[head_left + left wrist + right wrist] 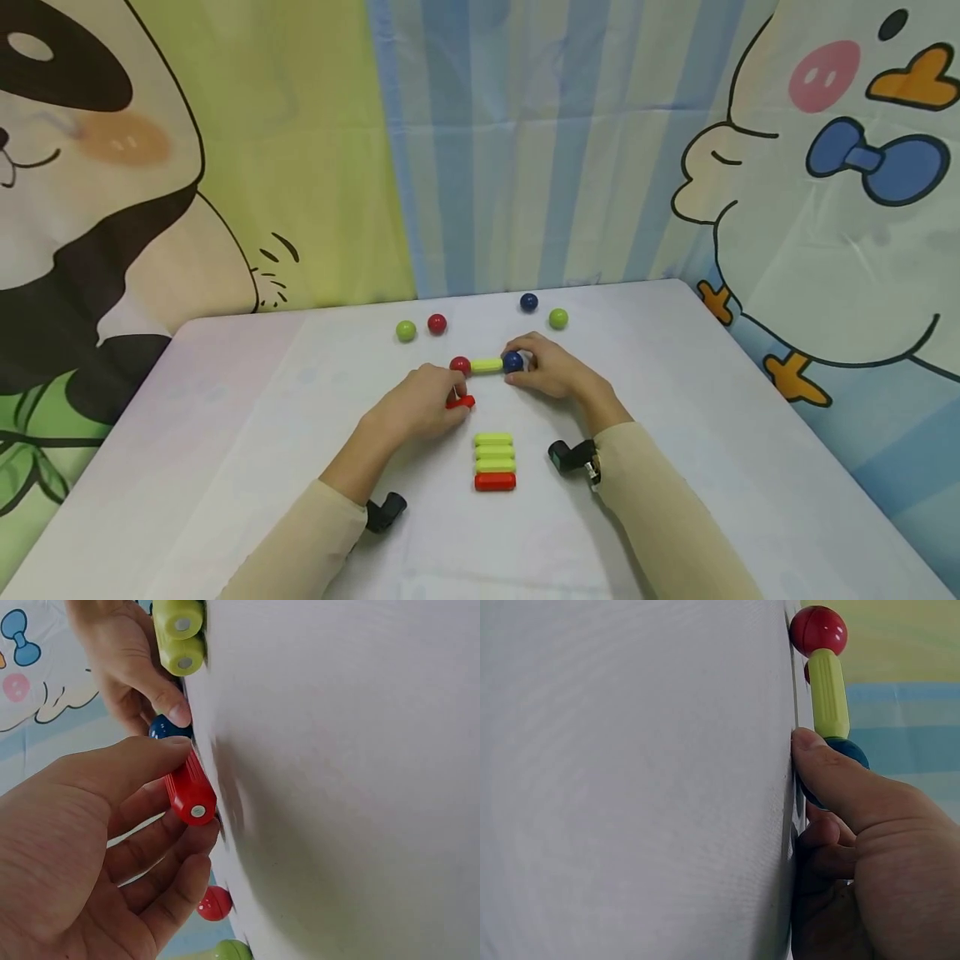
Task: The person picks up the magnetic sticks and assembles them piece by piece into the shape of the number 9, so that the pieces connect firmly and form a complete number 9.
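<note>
My left hand pinches a red magnetic rod between thumb and fingers, just above the table; a round metal tip shows at its end in the left wrist view. With thumb and fingers, my right hand grips a dark blue ball. That ball is joined to a yellow-green rod, whose other end meets a red ball. In the head view this joined piece lies crosswise beyond the red rod, and the left hand's fingers are close to the red ball.
Nearer on the white table, several yellow-green rods lie in a stack-like row with another red rod. Farther back sit a green ball, a red ball, a blue ball and another green ball.
</note>
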`<state>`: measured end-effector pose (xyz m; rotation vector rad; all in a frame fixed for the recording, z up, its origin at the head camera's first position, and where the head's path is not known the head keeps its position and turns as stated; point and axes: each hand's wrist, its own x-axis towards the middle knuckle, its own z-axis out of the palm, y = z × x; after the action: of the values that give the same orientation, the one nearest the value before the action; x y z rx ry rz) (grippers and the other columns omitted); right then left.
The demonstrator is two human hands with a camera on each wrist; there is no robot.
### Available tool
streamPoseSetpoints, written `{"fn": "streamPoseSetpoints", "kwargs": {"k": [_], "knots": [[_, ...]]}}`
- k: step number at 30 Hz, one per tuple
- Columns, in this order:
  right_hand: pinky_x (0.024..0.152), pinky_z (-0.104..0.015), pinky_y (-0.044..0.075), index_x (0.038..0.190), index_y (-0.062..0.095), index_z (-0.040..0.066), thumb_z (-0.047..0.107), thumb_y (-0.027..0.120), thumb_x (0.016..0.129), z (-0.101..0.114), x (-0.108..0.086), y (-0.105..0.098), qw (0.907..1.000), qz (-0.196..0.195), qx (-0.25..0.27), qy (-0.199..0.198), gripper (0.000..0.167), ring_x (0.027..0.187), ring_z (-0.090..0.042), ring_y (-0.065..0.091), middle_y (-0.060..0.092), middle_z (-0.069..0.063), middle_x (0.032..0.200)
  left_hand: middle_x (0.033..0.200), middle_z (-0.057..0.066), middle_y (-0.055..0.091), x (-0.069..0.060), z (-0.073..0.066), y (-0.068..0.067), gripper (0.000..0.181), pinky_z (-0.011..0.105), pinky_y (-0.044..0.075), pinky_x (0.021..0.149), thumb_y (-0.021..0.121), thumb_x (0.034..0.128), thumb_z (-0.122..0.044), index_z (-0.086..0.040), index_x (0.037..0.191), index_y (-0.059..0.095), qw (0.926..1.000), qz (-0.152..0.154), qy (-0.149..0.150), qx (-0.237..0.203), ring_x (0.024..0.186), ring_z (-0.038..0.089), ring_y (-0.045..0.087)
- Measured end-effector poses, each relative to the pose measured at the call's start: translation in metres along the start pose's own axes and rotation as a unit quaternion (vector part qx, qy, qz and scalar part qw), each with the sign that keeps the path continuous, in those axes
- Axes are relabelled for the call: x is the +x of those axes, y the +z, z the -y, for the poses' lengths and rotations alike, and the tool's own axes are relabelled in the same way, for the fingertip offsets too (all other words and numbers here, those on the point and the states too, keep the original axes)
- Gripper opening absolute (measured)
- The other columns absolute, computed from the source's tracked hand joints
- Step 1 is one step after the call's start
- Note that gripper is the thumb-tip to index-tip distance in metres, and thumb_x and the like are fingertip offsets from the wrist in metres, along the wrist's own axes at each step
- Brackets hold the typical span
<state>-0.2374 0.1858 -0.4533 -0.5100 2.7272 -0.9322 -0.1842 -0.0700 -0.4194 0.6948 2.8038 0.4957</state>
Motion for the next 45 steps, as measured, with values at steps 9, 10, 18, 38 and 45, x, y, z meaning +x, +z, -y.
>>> {"fn": "streamPoseSetpoints", "kwargs": {"k": [9, 10, 18, 38, 45], "knots": [[0.117, -0.054, 0.036, 0.134, 0.062, 0.028, 0.037, 0.075, 0.095, -0.001, 0.000, 0.000, 0.9999, 0.002, 0.010, 0.003, 0.042, 0.131, -0.029, 0.049, 0.047, -0.005, 0.150, 0.090, 0.000, 0.067, 0.002, 0.005, 0.002, 0.023, 0.032, 0.056, 0.078, 0.075, 0.0934, -0.028, -0.011, 0.108, 0.070, 0.9976, -0.035, -0.039, -0.045, 0.079, 0.016, 0.061], [0.117, -0.054, 0.036, 0.134, 0.062, 0.028, 0.037, 0.075, 0.095, -0.001, 0.000, 0.001, 1.0000, 0.003, 0.009, 0.001, 0.042, 0.131, -0.029, 0.049, 0.047, -0.005, 0.150, 0.089, 0.000, 0.067, 0.002, 0.005, 0.003, 0.023, 0.032, 0.056, 0.077, 0.075, 0.0934, -0.028, -0.011, 0.108, 0.069, 0.9973, -0.035, -0.045, -0.047, 0.079, 0.016, 0.060], [0.116, -0.054, 0.037, 0.135, 0.062, 0.027, 0.036, 0.074, 0.095, -0.003, 0.001, 0.001, 1.0000, -0.001, 0.004, -0.004, 0.043, 0.130, -0.029, 0.050, 0.048, -0.006, 0.149, 0.083, 0.000, 0.064, 0.000, 0.008, 0.004, 0.018, 0.030, 0.052, 0.068, 0.074, 0.0938, -0.026, -0.014, 0.103, 0.064, 0.9937, -0.053, -0.065, -0.074, 0.073, 0.018, 0.060], [0.116, -0.052, 0.037, 0.134, 0.063, 0.025, 0.034, 0.074, 0.095, -0.002, 0.002, 0.001, 1.0000, 0.001, 0.001, -0.008, 0.041, 0.128, -0.028, 0.050, 0.048, -0.006, 0.148, 0.069, 0.002, 0.057, 0.003, 0.015, 0.009, 0.021, 0.029, 0.041, 0.059, 0.071, 0.0951, -0.025, -0.013, 0.086, 0.056, 0.9841, -0.091, -0.070, -0.135, 0.065, 0.018, 0.053], [0.116, -0.053, 0.037, 0.133, 0.063, 0.024, 0.034, 0.074, 0.096, -0.001, 0.001, 0.001, 0.9999, 0.000, 0.002, -0.012, 0.041, 0.129, -0.029, 0.050, 0.048, -0.006, 0.149, 0.065, 0.002, 0.053, 0.005, 0.014, 0.012, 0.027, 0.029, 0.038, 0.057, 0.069, 0.0964, -0.027, -0.012, 0.080, 0.053, 0.9847, -0.090, -0.066, -0.133, 0.062, 0.018, 0.051]]}}
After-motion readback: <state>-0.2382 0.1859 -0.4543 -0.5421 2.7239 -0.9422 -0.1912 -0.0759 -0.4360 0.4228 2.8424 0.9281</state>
